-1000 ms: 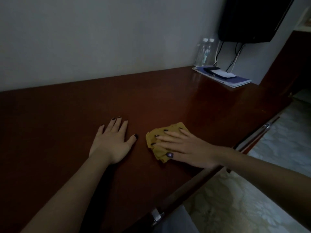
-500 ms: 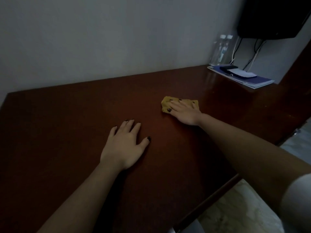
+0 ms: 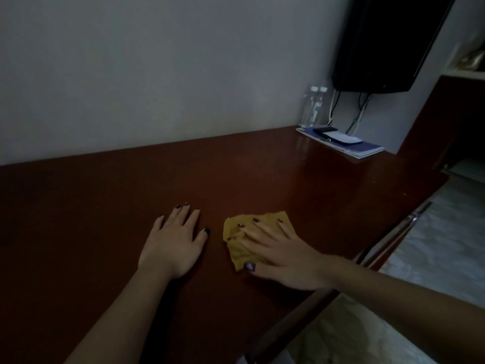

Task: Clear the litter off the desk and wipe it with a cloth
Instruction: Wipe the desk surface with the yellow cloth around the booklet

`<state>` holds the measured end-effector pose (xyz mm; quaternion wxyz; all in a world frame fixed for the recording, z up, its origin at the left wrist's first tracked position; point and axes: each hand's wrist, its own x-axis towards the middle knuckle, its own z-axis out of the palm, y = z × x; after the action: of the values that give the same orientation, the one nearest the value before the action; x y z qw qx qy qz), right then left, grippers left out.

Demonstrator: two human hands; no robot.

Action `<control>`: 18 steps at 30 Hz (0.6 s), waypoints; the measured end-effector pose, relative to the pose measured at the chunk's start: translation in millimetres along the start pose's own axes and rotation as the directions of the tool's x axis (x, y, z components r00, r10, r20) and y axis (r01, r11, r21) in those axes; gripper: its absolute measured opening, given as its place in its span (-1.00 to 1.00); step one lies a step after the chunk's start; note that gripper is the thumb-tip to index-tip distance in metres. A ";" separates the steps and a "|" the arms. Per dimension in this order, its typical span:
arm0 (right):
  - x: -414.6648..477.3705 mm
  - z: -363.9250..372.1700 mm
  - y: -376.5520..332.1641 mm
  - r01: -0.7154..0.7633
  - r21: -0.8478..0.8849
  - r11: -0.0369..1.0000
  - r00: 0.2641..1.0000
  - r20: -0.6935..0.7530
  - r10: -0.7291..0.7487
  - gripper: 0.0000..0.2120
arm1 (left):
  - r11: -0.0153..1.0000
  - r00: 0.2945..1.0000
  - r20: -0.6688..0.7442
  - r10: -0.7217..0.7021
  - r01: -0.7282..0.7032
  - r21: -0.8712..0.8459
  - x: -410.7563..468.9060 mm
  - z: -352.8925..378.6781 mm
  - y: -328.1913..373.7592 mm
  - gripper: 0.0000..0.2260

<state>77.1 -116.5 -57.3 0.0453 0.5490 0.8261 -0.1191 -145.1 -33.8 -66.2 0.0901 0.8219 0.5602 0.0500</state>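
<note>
A dark red-brown wooden desk [image 3: 262,179] runs along a pale wall. A crumpled yellow cloth [image 3: 237,249] lies on it near the front edge. My right hand [image 3: 280,252] presses flat on the cloth, fingers spread over it and thumb at its near corner, so much of the cloth is hidden. My left hand [image 3: 174,241] rests palm down on the bare wood just left of the cloth, fingers apart, holding nothing. No litter shows on the desk surface.
At the far right end lie a blue folder with a white paper and a dark device [image 3: 341,139]; two clear water bottles [image 3: 313,107] stand behind it. A black wall-mounted screen [image 3: 385,40] with hanging cables is above. Marble floor [image 3: 433,245] lies right of the desk edge.
My right hand slid the cloth away across the desk, then back toward me to beside the left hand. The left hand stayed planted on the wood.
</note>
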 end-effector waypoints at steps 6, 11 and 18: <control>-3.2 -14.3 13.5 0.084 0.299 0.950 0.985 -0.169 -0.034 -0.63 | 1.000 0.999 -0.031 0.016 -0.016 -0.019 1.4 3.0 -4.3 -0.45; 23.9 -33.3 44.9 0.002 0.132 0.991 0.962 -0.272 0.034 -0.69 | 0.999 0.998 -0.062 0.010 -0.012 -0.045 3.8 4.6 -6.5 -0.44; 39.6 -45.8 45.6 0.054 0.178 0.983 0.993 -0.113 -0.034 -0.97 | 0.996 0.997 -0.083 0.006 -0.013 -0.087 3.6 4.7 -5.1 -0.45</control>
<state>106.0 -52.9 -27.8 -0.0528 0.5380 0.8251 -0.1641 -147.5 -29.0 -72.0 0.1025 0.8171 0.5567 0.1087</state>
